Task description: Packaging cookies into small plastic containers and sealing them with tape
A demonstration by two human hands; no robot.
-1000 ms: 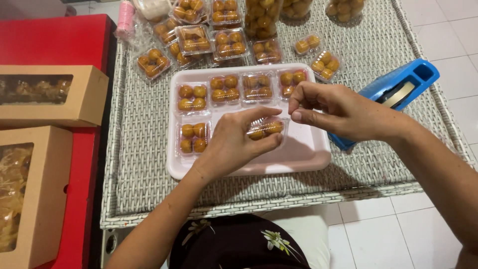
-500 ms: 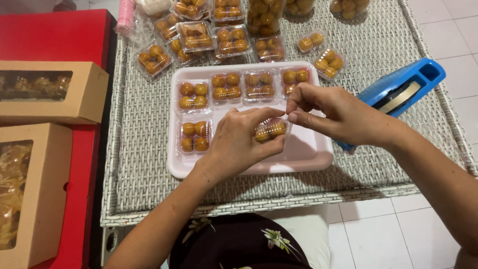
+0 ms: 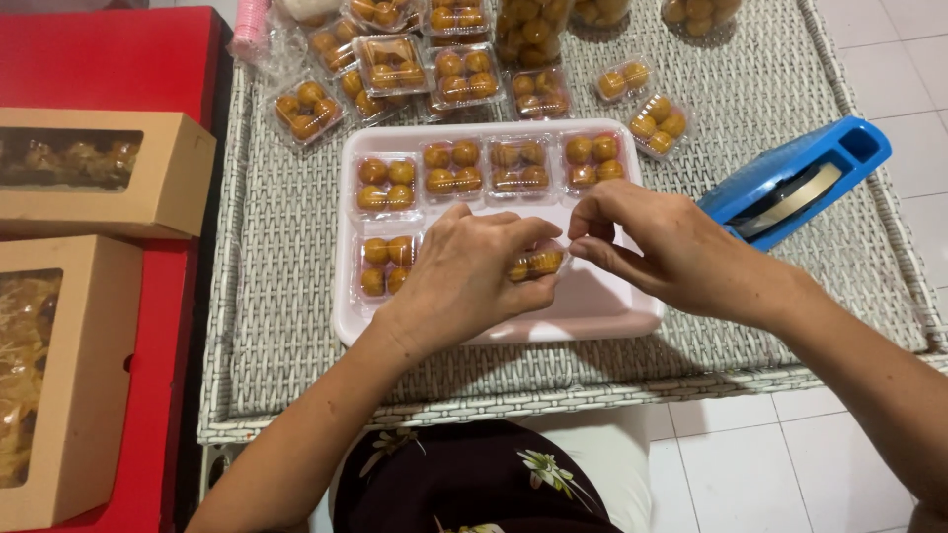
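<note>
At the far left, 2 brown cardboard boxes with clear windows sit on a red surface (image 3: 118, 59): the upper box (image 3: 99, 173) lies lengthwise, and the lower box (image 3: 59, 375) is larger and cut off by the picture's edge. Just to their right begins a pale woven wicker table (image 3: 276, 326). On it rests a pink tray (image 3: 592, 311) holding 5 small clear clamshell packs of golden round sweets, 4 in the back row (image 3: 489, 168) and 1 at the front left (image 3: 385, 265). The left hand (image 3: 464, 281) is curled over the tray's middle, its fingers closed around a sixth clear pack of sweets (image 3: 535, 264), held just above the tray. The right hand (image 3: 671, 252) meets it from the other side, thumb and forefinger pinched together at the pack's top right corner; whether they hold anything between them cannot be told. Behind the tray, more filled packs (image 3: 395, 64) and clear jars of the same sweets (image 3: 533, 30) crowd the table's far edge. Right of the hands, near the tray, lies a blue tape dispenser (image 3: 795, 183), angled on the wicker.
</note>
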